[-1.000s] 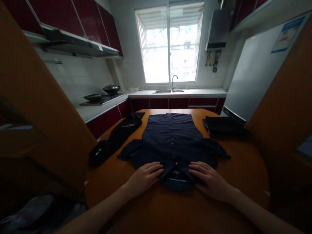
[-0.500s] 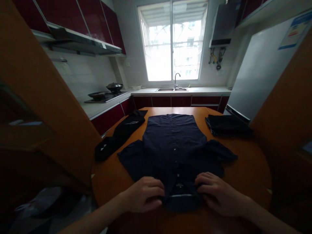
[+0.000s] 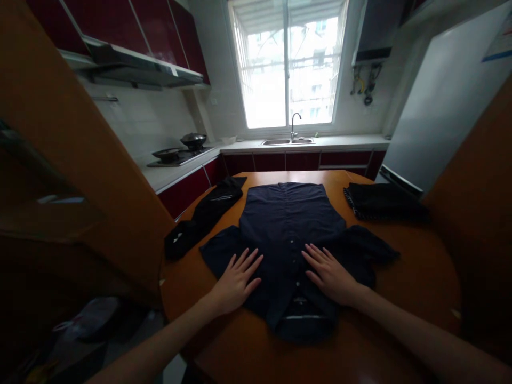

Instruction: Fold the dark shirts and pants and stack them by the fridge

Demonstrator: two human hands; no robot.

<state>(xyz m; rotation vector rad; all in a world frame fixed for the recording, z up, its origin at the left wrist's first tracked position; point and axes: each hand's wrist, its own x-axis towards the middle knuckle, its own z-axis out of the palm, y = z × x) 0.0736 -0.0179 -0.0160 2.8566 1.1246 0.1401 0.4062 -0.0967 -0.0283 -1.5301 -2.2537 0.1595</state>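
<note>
A dark navy short-sleeved shirt (image 3: pixel 290 213) lies spread front up on the round wooden table (image 3: pixel 416 298), its collar towards me and its hem at the far side. Small white buttons run down its middle. My left hand (image 3: pixel 236 280) rests on the shirt near the left sleeve, fingers spread and holding nothing. On the other side of the button line, my right hand (image 3: pixel 328 272) lies on the chest part, also with fingers apart and nothing in them.
Black folded clothing (image 3: pixel 208 213) with small white marks lies along the table's left edge. Another dark folded garment (image 3: pixel 386 201) sits at the right. Beyond the table are a counter with a sink (image 3: pixel 287 142) and a stove (image 3: pixel 182 157); a fridge (image 3: pixel 428 106) stands at the right.
Both hands have moved away from the collar, forward onto the shirt's upper front, and their fingers have gone from curled to spread. The view has shifted slightly.
</note>
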